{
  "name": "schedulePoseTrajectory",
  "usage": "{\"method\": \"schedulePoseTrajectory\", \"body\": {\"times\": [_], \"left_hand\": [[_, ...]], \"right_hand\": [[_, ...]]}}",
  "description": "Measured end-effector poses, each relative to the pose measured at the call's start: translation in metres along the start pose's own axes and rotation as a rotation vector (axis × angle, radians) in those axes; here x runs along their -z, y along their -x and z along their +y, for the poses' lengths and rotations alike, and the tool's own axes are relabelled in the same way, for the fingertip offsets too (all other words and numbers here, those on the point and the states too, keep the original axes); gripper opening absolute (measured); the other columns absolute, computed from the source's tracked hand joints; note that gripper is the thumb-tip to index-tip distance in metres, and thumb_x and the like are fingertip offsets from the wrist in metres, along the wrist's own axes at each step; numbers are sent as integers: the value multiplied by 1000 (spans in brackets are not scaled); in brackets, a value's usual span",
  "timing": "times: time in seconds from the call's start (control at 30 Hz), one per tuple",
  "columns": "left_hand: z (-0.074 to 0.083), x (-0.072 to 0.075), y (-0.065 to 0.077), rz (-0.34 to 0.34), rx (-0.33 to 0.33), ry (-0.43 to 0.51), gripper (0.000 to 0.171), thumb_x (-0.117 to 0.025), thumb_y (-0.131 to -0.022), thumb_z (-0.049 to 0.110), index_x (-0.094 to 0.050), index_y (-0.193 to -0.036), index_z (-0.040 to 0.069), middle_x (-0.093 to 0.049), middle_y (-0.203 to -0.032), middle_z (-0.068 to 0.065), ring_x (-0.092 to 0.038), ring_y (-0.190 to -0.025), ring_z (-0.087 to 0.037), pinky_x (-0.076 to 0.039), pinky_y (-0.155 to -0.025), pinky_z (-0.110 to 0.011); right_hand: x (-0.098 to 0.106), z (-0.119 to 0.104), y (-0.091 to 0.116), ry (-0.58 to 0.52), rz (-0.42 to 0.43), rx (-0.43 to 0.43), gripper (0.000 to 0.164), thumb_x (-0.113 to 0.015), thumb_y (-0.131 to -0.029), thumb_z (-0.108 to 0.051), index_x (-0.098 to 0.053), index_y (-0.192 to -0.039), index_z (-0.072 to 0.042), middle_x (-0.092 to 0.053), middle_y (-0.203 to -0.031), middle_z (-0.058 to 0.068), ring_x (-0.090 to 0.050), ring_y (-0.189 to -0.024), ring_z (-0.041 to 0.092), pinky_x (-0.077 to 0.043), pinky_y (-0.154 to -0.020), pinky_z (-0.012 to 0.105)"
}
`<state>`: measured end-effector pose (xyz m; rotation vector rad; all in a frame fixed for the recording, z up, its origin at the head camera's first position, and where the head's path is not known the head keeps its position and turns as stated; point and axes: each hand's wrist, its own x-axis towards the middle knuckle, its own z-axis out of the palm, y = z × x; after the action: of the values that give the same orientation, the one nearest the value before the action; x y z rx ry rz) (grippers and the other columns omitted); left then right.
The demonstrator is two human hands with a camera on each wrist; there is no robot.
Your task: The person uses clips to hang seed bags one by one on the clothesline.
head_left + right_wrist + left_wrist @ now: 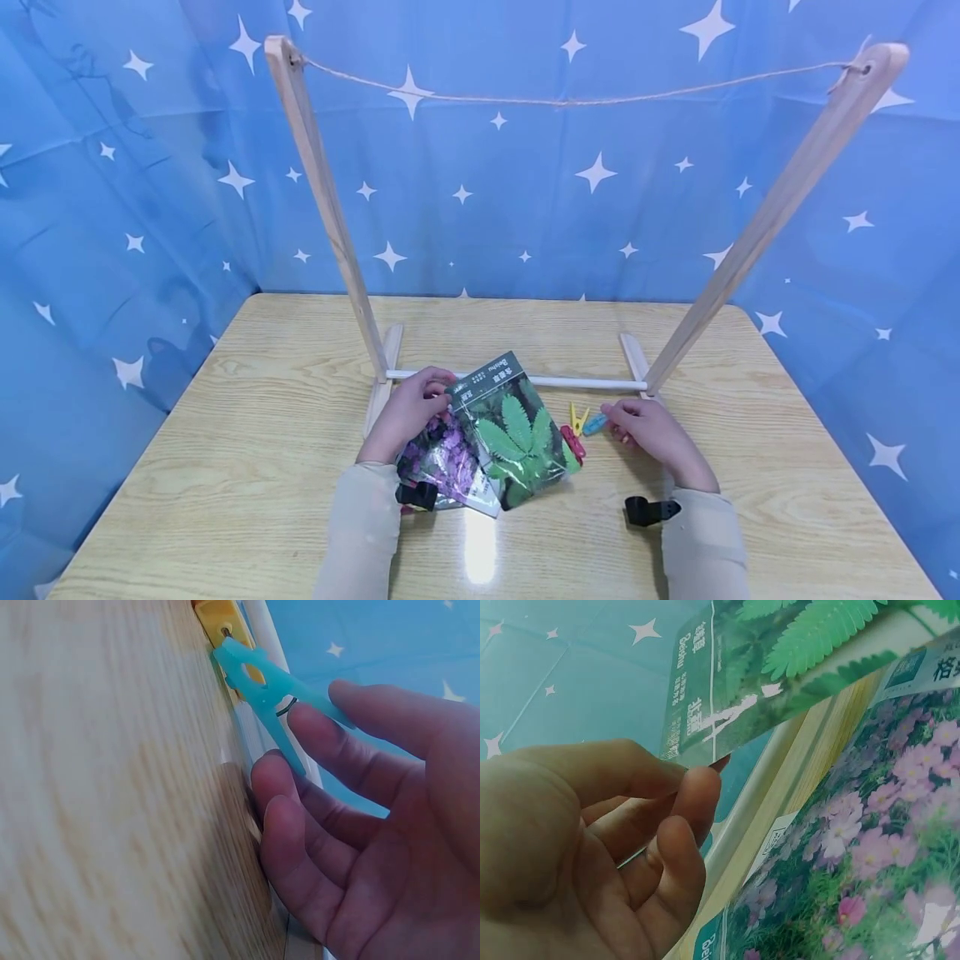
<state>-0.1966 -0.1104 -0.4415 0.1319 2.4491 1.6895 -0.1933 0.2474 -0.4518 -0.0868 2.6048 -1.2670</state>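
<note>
My left hand (405, 414) pinches one corner of a green seed packet (517, 442), which shows a fern-like leaf. The packet is tilted, and its far end overlaps a packet with purple-pink flowers (448, 458) on the table; the left wrist view shows those flowers (870, 844) close below the hand. To the right, my right hand (652, 432) holds a blue clothespin (262, 686) by its handle ends, low over the table. A yellow clothespin (578, 418) and a red clothespin (573, 445) lie between the packet and my right hand.
A wooden frame stands on the table (247, 467), with a left post (326, 192), a right post (780, 208) and a white crossbar (585, 382) low between them. A thin string (487, 100) spans the post tops. Behind hangs a blue star-patterned cloth (525, 208).
</note>
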Motion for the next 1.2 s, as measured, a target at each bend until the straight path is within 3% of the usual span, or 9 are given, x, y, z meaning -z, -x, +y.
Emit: {"method": "schedulePoseTrajectory", "body": {"times": [0.17,0.37,0.57,0.73,0.8,1.03,1.2], "left_hand": [[0,-1,-1,50,12,-56,26,-55,-87,10,-59,-112,17,-57,-84,-3,-57,-66,-22,-48,-57,-34],[0,-1,0,66,31,16,14,-56,-87,12,-59,-100,10,-56,-78,-7,-57,-64,-26,-48,-57,-37],[3,4,8,-23,-58,-50,13,-62,-84,16,-59,-94,9,-59,-82,-4,-56,-69,-20,-48,-61,-34],[20,11,19,-105,-90,-82,15,-61,-84,11,-56,-96,3,-59,-87,-8,-55,-75,-21,-46,-66,-35],[26,12,22,-121,-73,-74,14,-60,-84,7,-55,-96,2,-58,-87,-10,-54,-76,-21,-45,-68,-38],[0,9,7,-141,-48,-56,18,-58,-84,7,-52,-101,8,-54,-83,-7,-54,-69,-21,-46,-62,-37],[-4,8,5,-114,-6,-49,19,-53,-85,8,-52,-104,10,-53,-84,-8,-56,-67,-24,-46,-60,-36]], "right_hand": [[0,-1,0,-20,-2,6,40,-51,-90,-38,-58,-78,0,-55,-68,11,-52,-59,21,-46,-54,32],[1,0,0,-12,-2,17,38,-50,-90,-37,-59,-81,-1,-55,-70,12,-52,-60,22,-46,-54,32],[1,0,0,-2,0,22,37,-50,-90,-37,-60,-83,-3,-56,-71,12,-53,-62,22,-45,-54,31],[0,1,-1,-32,-4,21,33,-51,-90,-34,-61,-89,-3,-57,-73,12,-54,-64,22,-47,-54,32],[0,1,0,-37,-5,21,33,-51,-90,-34,-61,-91,-3,-57,-74,12,-54,-65,22,-47,-54,32],[1,3,-1,-54,-9,26,34,-51,-90,-34,-60,-95,-2,-57,-76,13,-54,-67,22,-49,-56,32],[2,2,0,-63,-14,23,34,-51,-90,-34,-59,-98,-2,-57,-78,13,-54,-68,22,-49,-57,32]]}}
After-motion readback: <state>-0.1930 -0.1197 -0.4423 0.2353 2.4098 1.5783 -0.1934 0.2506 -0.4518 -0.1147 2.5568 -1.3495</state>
